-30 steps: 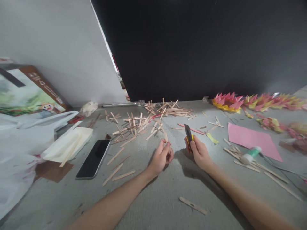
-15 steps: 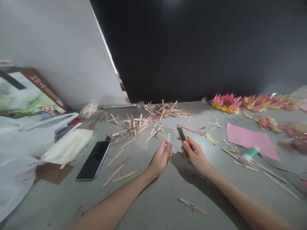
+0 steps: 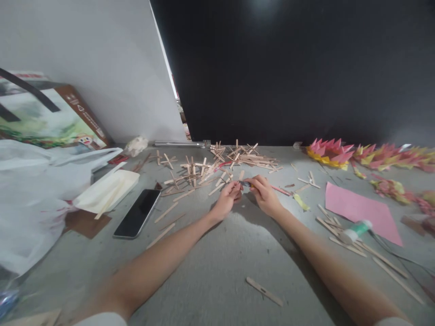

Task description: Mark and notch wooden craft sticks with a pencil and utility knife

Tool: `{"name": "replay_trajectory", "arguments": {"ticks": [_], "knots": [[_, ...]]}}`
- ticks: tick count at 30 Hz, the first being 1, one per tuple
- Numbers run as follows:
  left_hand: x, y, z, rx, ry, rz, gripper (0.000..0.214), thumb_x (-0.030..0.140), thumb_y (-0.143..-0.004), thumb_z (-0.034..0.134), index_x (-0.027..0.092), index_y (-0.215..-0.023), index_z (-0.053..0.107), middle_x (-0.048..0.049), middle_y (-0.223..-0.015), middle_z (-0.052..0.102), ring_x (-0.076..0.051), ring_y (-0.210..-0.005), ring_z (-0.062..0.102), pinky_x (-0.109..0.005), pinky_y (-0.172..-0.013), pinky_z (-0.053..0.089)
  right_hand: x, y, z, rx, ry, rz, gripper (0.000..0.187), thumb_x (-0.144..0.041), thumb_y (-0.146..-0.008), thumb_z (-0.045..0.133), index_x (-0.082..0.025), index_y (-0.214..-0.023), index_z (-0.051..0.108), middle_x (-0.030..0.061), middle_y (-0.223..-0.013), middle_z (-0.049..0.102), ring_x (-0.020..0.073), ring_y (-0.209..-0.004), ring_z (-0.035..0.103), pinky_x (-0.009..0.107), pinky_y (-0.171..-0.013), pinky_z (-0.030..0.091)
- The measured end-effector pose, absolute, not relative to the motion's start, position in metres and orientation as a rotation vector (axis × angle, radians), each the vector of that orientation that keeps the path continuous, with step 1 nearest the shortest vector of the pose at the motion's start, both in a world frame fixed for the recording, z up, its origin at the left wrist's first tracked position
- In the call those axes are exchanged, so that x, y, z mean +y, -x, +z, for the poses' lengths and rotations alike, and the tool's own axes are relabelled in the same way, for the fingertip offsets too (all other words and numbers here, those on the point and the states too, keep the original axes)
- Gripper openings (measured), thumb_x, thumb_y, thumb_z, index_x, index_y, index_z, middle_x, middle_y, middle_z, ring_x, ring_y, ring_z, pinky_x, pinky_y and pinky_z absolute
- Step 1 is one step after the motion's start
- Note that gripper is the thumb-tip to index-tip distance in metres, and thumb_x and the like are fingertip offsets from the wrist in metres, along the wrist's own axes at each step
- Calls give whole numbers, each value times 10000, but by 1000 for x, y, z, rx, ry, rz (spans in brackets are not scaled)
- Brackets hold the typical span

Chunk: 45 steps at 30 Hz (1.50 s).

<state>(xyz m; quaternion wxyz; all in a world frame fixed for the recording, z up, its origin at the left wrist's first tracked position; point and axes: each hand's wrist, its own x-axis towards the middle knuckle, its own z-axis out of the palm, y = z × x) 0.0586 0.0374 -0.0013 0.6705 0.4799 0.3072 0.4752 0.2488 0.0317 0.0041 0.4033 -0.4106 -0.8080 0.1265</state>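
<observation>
My left hand [image 3: 228,197] pinches a short wooden craft stick [image 3: 240,175] that points up and away. My right hand [image 3: 264,194] is closed round a yellow and black utility knife [image 3: 245,184], whose tip lies against the stick between the two hands. Both hands hover low over the grey floor [image 3: 220,267]. Just beyond them lies a scatter of many wooden sticks [image 3: 217,167], some glued into crosses.
A black phone [image 3: 137,213] lies left of my hands beside a white tray [image 3: 107,190] and plastic bags [image 3: 37,190]. Pink paper [image 3: 360,206], a glue tube [image 3: 355,226], loose long sticks and folded paper flowers [image 3: 328,149] sit right. One stick [image 3: 264,291] lies near.
My hands moved forward and came together; the knife, held upright and apart before, now meets the stick. The camera view has shifted slightly.
</observation>
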Motion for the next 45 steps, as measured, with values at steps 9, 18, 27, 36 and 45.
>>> {"name": "replay_trajectory", "arguments": {"ticks": [9, 18, 27, 36, 45], "knots": [[37, -56, -8, 648, -1087, 993, 461, 597, -886, 727, 177, -854, 538, 94, -625, 290, -62, -515, 226, -191, -487, 213, 37, -253, -13, -2026, 1047, 394, 292, -237, -1077, 361, -214, -1182, 632, 117, -1112, 632, 271, -1067, 565, 447, -949, 388], [35, -55, -5, 598, -1120, 985, 436, 572, -903, 720, 175, -881, 540, 96, -614, 316, -56, -499, 245, -197, -495, 208, 35, -252, -8, -2119, 1047, 396, 318, -210, -1074, 343, -221, -1205, 632, 102, -1083, 622, 271, -1063, 527, 439, -948, 355], [34, -55, -4, 613, -1145, 968, 444, 587, -903, 707, 179, -887, 535, 102, -592, 321, -62, -491, 264, -205, -495, 215, 36, -252, -9, -2139, 1040, 400, 296, -228, -1080, 344, -239, -1174, 625, 97, -1084, 615, 280, -1110, 515, 445, -978, 355], [33, -54, -5, 612, -1164, 955, 442, 590, -912, 691, 176, -868, 544, 101, -582, 319, -63, -491, 256, -205, -499, 217, 36, -252, -9, -2139, 1045, 398, 316, -244, -1082, 343, -237, -1173, 646, 100, -1068, 619, 283, -1082, 514, 438, -943, 358], [33, -54, -4, 607, -1187, 933, 451, 608, -929, 658, 171, -891, 551, 104, -582, 309, -63, -489, 248, -210, -506, 219, 36, -252, -7, -2136, 1034, 411, 304, -245, -1081, 345, -227, -1172, 635, 102, -1070, 626, 280, -1073, 517, 437, -944, 350]]}}
